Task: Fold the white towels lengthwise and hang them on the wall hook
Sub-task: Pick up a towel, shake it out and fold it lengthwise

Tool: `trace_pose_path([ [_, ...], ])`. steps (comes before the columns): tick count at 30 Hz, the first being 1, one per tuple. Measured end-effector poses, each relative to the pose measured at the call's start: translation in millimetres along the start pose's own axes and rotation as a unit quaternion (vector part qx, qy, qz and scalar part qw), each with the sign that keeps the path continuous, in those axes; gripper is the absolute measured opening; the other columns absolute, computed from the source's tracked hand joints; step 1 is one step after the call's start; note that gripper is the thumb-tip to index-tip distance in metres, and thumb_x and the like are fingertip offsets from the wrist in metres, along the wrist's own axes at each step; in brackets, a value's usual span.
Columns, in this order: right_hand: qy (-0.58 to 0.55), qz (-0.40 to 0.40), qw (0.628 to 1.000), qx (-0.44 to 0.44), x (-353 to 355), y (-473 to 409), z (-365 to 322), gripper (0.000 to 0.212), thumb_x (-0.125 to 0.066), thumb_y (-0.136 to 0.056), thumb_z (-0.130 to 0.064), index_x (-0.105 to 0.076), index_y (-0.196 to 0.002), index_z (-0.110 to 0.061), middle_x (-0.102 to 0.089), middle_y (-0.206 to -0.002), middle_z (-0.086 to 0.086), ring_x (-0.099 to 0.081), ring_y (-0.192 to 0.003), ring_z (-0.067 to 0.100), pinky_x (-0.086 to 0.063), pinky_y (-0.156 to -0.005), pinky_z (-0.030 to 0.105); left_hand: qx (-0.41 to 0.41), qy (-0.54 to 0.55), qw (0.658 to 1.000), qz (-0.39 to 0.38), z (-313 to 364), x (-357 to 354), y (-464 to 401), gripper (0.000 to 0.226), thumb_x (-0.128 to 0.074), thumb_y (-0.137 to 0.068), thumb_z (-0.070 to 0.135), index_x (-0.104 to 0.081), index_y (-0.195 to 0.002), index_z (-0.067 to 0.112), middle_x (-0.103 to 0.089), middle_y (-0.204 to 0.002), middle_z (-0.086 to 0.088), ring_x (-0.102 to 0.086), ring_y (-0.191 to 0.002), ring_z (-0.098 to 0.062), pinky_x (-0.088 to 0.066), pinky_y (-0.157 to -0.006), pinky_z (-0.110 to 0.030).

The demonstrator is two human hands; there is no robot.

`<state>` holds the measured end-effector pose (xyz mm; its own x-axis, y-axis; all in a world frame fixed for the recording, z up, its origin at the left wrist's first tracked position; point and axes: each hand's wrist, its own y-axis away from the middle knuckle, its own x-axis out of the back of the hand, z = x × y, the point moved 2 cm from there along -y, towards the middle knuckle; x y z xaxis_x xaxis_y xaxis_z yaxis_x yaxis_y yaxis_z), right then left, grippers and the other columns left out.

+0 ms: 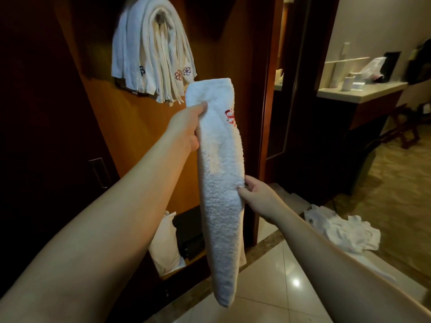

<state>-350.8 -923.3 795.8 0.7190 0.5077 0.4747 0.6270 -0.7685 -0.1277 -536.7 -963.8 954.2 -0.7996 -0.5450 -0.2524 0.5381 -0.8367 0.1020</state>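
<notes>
A white towel (pixel 221 183) with a red embroidered mark, folded into a long narrow strip, hangs upright in front of me. My left hand (pixel 186 127) grips it near the top, thumb on the front. My right hand (pixel 254 194) pinches its right edge around the middle. Above and to the left, several folded white towels (pixel 151 50) with flower marks hang draped on the wooden wall panel; the hook under them is hidden.
A heap of loose white towels (pixel 342 229) lies on the floor at the right. A white bag (pixel 163 243) leans in a low wooden niche. A dark doorframe (pixel 263 113) stands just right of the towel, and a counter (pixel 363 92) with bottles sits beyond.
</notes>
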Motion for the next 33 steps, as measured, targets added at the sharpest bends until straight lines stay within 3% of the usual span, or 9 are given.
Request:
trace_pose_path([
  [4,0.015,0.012,1.000,0.008,4,-1,-9,0.032,-0.048,-0.085,-0.054,-0.062,-0.113,-0.045,-0.068,-0.101,-0.032,-0.063,-0.090,-0.010,-0.048,-0.080,0.030,0.010,-0.007,1.000,-0.001,10,-2,-5,0.024,-0.076,-0.087,0.025,-0.067,-0.105,0.012,-0.078,-0.096,-0.010,-0.076,-0.080,-0.031,-0.061,-0.079,-0.052],
  [7,-0.132,0.004,0.991,-0.005,4,-5,-14,0.045,-0.060,-0.073,-0.052,-0.066,-0.115,-0.038,-0.073,-0.107,-0.018,-0.068,-0.099,0.003,-0.051,-0.086,0.036,0.033,0.004,0.999,-0.015,16,-3,-6,0.026,-0.075,-0.088,0.023,-0.065,-0.108,0.010,-0.078,-0.090,-0.013,-0.076,-0.075,-0.034,-0.060,-0.073,-0.056],
  [12,-0.390,-0.174,0.893,-0.142,3,4,-6,0.076,-0.098,-0.047,-0.041,-0.074,-0.113,-0.012,-0.076,-0.112,0.010,-0.074,-0.103,0.023,-0.061,-0.074,0.033,0.066,0.039,0.997,-0.026,22,-5,-10,0.028,-0.076,-0.086,0.015,-0.062,-0.109,0.007,-0.076,-0.087,-0.017,-0.075,-0.078,-0.038,-0.059,-0.078,-0.059],
  [19,-0.319,-0.273,0.896,-0.143,7,6,-21,0.086,-0.095,-0.058,-0.038,-0.058,-0.130,-0.008,-0.075,-0.114,0.007,-0.070,-0.110,0.023,-0.055,-0.090,0.036,0.067,-0.003,0.998,0.016,24,-8,-21,0.021,-0.072,-0.090,0.017,-0.054,-0.098,0.010,-0.072,-0.101,-0.016,-0.074,-0.084,-0.035,-0.061,-0.075,-0.054],
  [22,-0.346,-0.264,0.892,-0.125,14,4,-30,0.093,-0.096,-0.057,-0.045,-0.057,-0.132,-0.008,-0.073,-0.118,0.010,-0.068,-0.115,0.026,-0.057,-0.090,0.037,0.079,-0.005,0.997,0.015,17,-6,-26,0.019,-0.067,-0.095,0.022,-0.056,-0.102,0.008,-0.073,-0.100,-0.016,-0.074,-0.085,-0.031,-0.062,-0.072,-0.050],
  [25,-0.378,-0.239,0.889,-0.095,22,-1,-41,0.084,-0.097,-0.058,-0.043,-0.065,-0.126,-0.008,-0.071,-0.122,0.015,-0.066,-0.119,0.030,-0.056,-0.092,0.040,0.087,-0.041,0.992,-0.084,0,-1,-25,0.041,-0.056,-0.100,0.043,-0.058,-0.116,0.005,-0.075,-0.089,-0.014,-0.075,-0.079,-0.027,-0.062,-0.068,-0.042],
  [28,-0.425,-0.196,0.880,-0.082,32,-8,-53,0.079,-0.096,-0.060,-0.042,-0.067,-0.124,-0.007,-0.071,-0.123,0.016,-0.067,-0.117,0.030,-0.059,-0.086,0.038,0.091,-0.204,0.965,-0.136,-27,7,-25,0.072,-0.040,-0.096,0.067,-0.053,-0.133,0.006,-0.064,-0.122,-0.023,-0.068,-0.104,-0.032,-0.056,-0.083,-0.044],
  [30,-0.453,-0.160,0.873,-0.083,37,-14,-58,0.074,-0.086,-0.072,-0.043,-0.061,-0.132,-0.007,-0.068,-0.129,0.015,-0.066,-0.120,0.029,-0.059,-0.089,0.040,0.076,-0.229,0.959,-0.149,-46,10,-26,0.072,-0.037,-0.095,0.071,-0.062,-0.120,0.009,-0.066,-0.124,-0.011,-0.059,-0.115,-0.030,-0.045,-0.098,-0.043],
  [33,-0.483,-0.088,0.866,-0.094,42,-23,-63,0.058,-0.063,-0.090,-0.047,-0.058,-0.134,-0.010,-0.068,-0.131,0.012,-0.066,-0.120,0.027,-0.053,-0.097,0.043,0.008,-0.213,0.973,-0.085,-68,10,-19,0.065,-0.035,-0.098,0.067,-0.063,-0.110,0.009,-0.069,-0.109,-0.006,-0.062,-0.106,-0.025,-0.049,-0.095,-0.040],
])
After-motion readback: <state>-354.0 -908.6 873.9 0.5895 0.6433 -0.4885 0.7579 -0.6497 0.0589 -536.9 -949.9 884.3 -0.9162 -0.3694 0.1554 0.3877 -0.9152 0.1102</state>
